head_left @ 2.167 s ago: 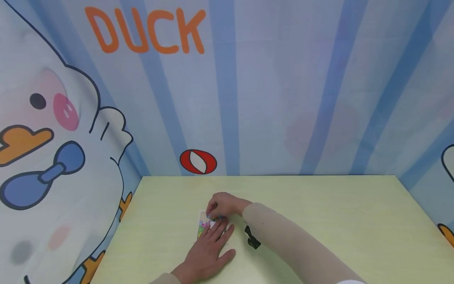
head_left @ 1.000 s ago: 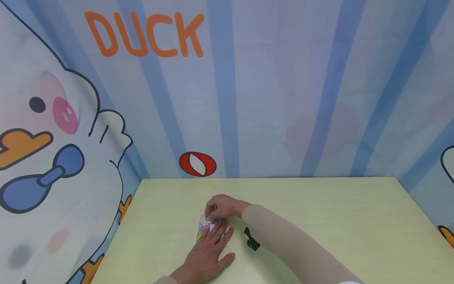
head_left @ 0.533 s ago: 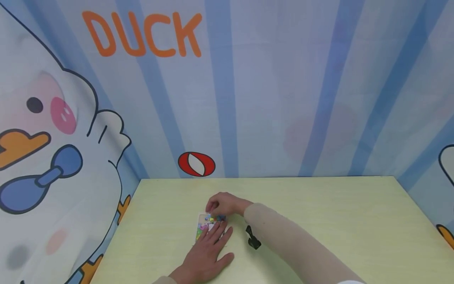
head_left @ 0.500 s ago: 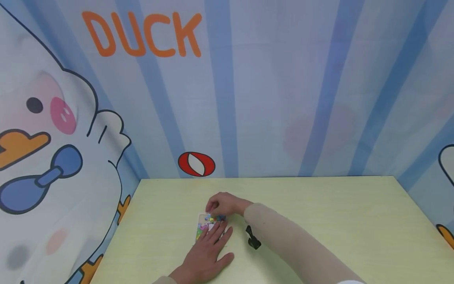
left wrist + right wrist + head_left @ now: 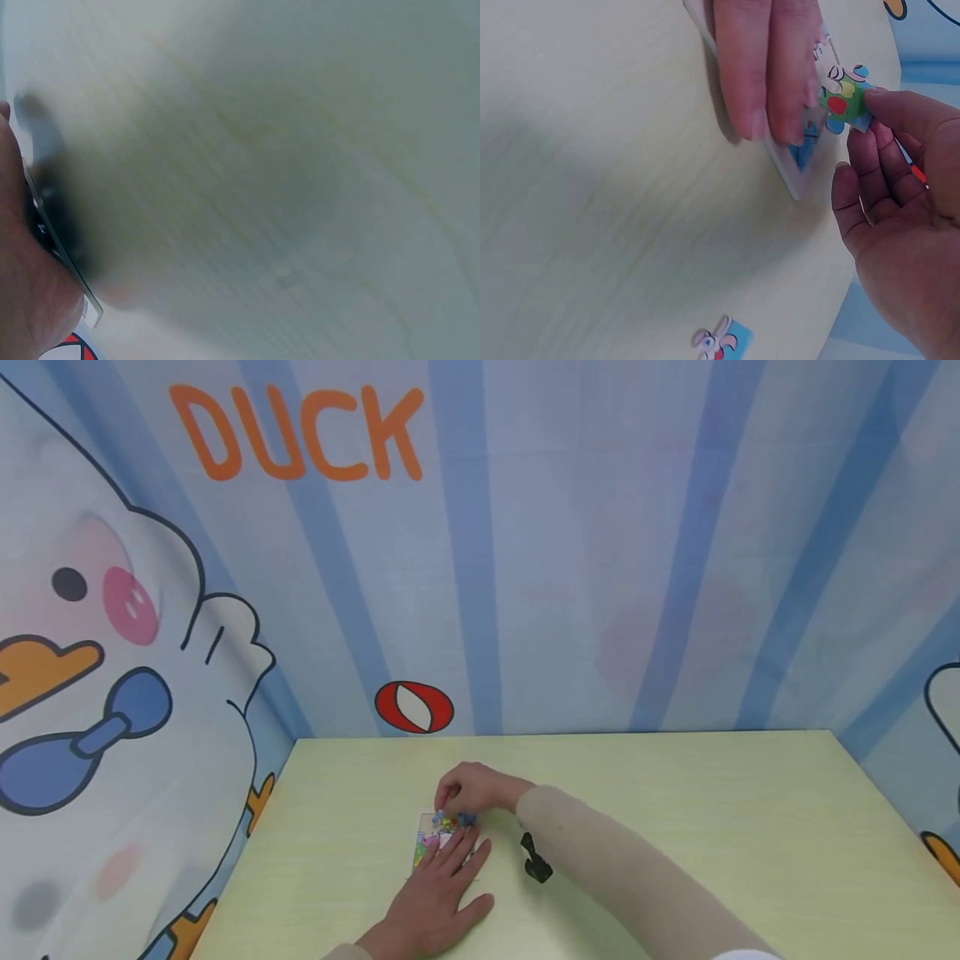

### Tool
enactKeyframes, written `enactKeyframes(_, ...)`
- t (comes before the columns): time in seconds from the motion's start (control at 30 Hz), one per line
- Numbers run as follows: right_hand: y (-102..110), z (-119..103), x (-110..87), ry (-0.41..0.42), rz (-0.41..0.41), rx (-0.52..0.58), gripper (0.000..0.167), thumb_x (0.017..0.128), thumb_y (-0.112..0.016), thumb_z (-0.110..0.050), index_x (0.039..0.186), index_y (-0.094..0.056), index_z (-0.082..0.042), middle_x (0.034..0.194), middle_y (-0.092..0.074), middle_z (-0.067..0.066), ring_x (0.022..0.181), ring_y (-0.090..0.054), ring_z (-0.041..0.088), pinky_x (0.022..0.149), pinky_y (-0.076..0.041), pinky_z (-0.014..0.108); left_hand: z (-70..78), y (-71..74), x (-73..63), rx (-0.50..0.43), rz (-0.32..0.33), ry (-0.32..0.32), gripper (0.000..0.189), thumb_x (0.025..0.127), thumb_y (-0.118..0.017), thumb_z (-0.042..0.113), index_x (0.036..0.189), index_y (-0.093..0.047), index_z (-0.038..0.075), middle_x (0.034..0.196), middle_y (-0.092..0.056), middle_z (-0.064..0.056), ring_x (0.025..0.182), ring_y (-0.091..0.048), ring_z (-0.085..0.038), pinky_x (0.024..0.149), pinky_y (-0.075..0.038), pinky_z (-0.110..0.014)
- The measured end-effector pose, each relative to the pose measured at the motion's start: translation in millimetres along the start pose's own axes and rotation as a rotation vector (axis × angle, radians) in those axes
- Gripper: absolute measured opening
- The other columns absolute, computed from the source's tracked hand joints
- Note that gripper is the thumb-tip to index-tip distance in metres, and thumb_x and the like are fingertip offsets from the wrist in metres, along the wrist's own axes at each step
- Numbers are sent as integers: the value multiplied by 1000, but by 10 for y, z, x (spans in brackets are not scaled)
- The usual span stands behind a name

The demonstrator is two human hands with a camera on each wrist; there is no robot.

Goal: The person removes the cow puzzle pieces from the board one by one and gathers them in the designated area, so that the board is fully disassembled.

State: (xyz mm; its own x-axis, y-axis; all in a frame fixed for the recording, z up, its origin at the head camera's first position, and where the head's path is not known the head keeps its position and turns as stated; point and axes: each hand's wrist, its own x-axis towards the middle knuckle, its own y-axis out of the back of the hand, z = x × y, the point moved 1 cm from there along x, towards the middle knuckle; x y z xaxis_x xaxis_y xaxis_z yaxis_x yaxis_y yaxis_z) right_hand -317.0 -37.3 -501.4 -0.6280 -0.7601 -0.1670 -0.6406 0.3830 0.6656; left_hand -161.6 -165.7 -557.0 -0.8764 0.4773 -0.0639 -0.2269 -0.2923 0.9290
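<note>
A small puzzle board (image 5: pixel 422 835) with a coloured picture lies on the table at centre. My left hand (image 5: pixel 435 902) lies flat with spread fingers across the board, hiding much of it. Over its far part, my right hand (image 5: pixel 476 789) pinches a jigsaw piece between thumb and fingers. In the right wrist view this jigsaw piece (image 5: pixel 846 103) is green with red and blue patches, tilted at the board's edge beside the left fingers (image 5: pixel 742 67). The left wrist view catches only part of the left hand (image 5: pixel 34 292) and a thin board edge (image 5: pixel 67 259).
Another jigsaw piece (image 5: pixel 735 341), blue with a rabbit, lies loose on the table in the right wrist view. A small black device (image 5: pixel 536 860) shows under the right forearm. A striped cloth backdrop (image 5: pixel 555 568) stands behind the pale table (image 5: pixel 675 810).
My right hand's fingers have shifted slightly up and right over the board's far part, so more of the coloured pieces shows. The left hand stays pressed in place.
</note>
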Motion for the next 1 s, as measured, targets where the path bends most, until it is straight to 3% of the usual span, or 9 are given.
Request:
enactKeyframes(0.37,263,4,-149,6,1,-22,7,100,-74,-10,100,-81,-12,90,-75,-7,81,-64,5,82,-53,25,9,21,-19,-7,6,1,74,111,-38,63,170,-34,20,179,-21,-3,165,-19,-29,129,-19,-63)
enactKeyframes(0.6,420,111,-327,-21,0,-25,6,100,-75,-10,100,-80,-13,90,-74,-8,82,-63,5,82,-54,26,-57,-62,-23,-36,72,-43,73,111,-40,62,168,-38,17,177,-26,-6,163,-22,-32,127,-21,-65)
enactKeyframes(0.8,567,236,-492,-37,22,-40,5,100,-75,-9,100,-80,-11,89,-74,-8,80,-64,5,81,-55,26,14,20,-35,-24,43,-31,73,110,-43,60,168,-38,16,177,-27,-8,163,-23,-34,126,-22,-66)
enactKeyframes(1.0,676,387,-689,-36,38,-45,5,99,-75,-7,100,-80,-8,90,-75,-5,80,-63,4,81,-54,26,23,12,-17,-9,42,-30,74,110,-41,62,169,-36,16,177,-26,-8,163,-23,-33,128,-21,-64)
